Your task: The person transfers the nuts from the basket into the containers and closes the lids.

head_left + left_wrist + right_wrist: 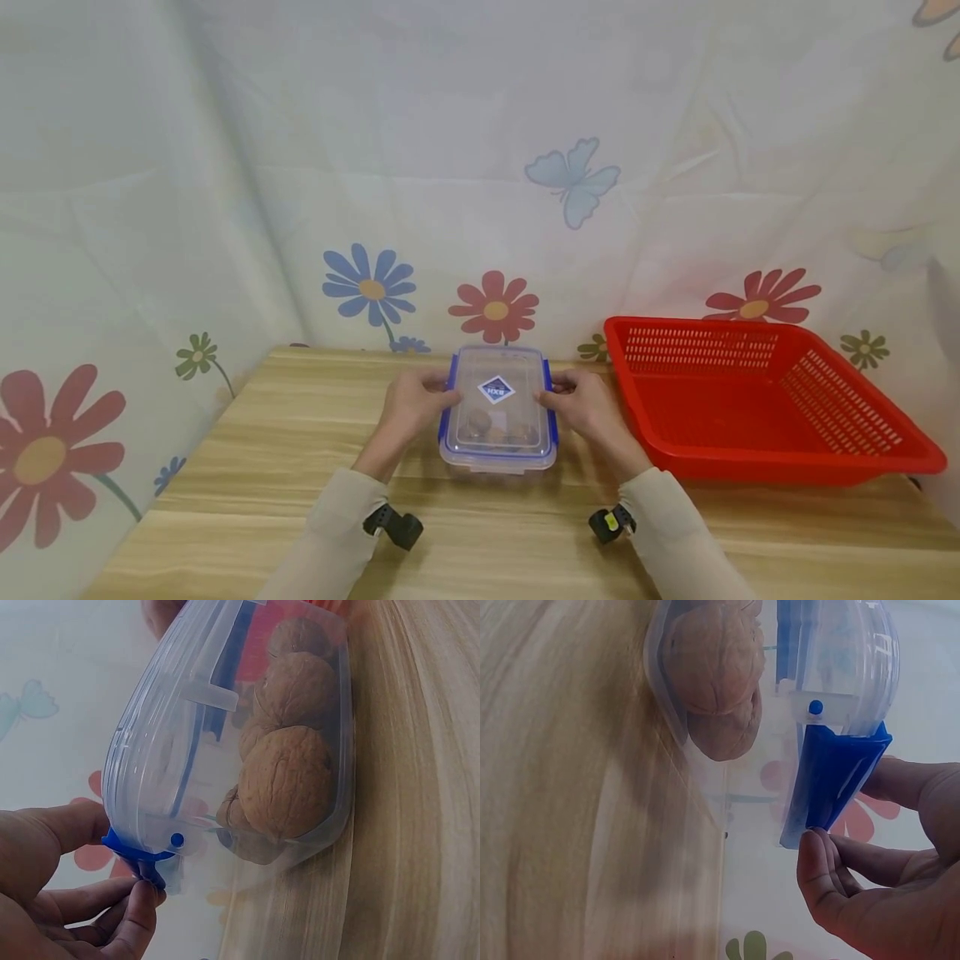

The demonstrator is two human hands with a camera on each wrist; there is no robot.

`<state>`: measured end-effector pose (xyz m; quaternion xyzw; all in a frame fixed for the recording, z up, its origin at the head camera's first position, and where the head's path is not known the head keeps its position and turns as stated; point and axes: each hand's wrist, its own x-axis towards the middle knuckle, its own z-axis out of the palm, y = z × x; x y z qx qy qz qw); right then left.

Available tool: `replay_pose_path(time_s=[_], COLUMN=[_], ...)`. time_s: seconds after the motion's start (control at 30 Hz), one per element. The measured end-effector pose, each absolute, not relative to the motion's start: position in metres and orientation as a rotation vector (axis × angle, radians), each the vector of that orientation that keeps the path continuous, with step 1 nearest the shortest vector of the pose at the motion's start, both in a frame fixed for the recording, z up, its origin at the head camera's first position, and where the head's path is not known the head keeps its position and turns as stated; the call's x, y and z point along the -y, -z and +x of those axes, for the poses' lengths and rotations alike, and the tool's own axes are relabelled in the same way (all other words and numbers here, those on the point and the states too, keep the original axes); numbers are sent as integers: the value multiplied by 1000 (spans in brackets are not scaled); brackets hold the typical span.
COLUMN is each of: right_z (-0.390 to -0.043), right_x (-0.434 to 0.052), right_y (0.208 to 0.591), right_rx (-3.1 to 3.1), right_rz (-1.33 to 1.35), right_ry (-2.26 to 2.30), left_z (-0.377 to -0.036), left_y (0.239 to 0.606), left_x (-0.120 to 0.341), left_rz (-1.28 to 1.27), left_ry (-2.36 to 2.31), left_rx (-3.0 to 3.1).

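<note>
A clear plastic food container point(468, 367) with a blue-edged lid lies flat on the table, a blue diamond sticker point(497, 389) on top. Through its wall several walnuts point(289, 780) show at the bottom. My left hand point(412, 406) holds the left side, thumb against the lid's edge and curled fingertips at the lower end of a blue latch point(139, 859). On the opposite side my right hand point(588, 406) does likewise: the fingertips pinch the bottom edge of the other blue latch point(840, 772), which slants out from the wall, and the thumb is partly hidden behind it.
To the right stands a red perforated plastic basket point(750, 460), close beside my right hand. The wood-grain table point(262, 467) ends at a flower-printed curtain point(420, 208) behind the container. Each wrist wears a black strapped camera point(401, 527).
</note>
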<state>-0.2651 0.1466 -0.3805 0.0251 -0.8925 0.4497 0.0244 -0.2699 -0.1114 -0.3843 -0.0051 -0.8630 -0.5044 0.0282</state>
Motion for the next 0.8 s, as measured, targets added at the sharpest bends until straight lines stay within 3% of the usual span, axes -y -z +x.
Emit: replay_pose_path(time_s=[0.8], right_z=[-265], right_x=[-147], right_y=[380], right_rx=[2758], right_rz=[57], right_ry=[-1452], left_z=[-271], left_y=[387], left_x=[113], left_rz=[-35], left_ry=[1560], left_rx=[2646])
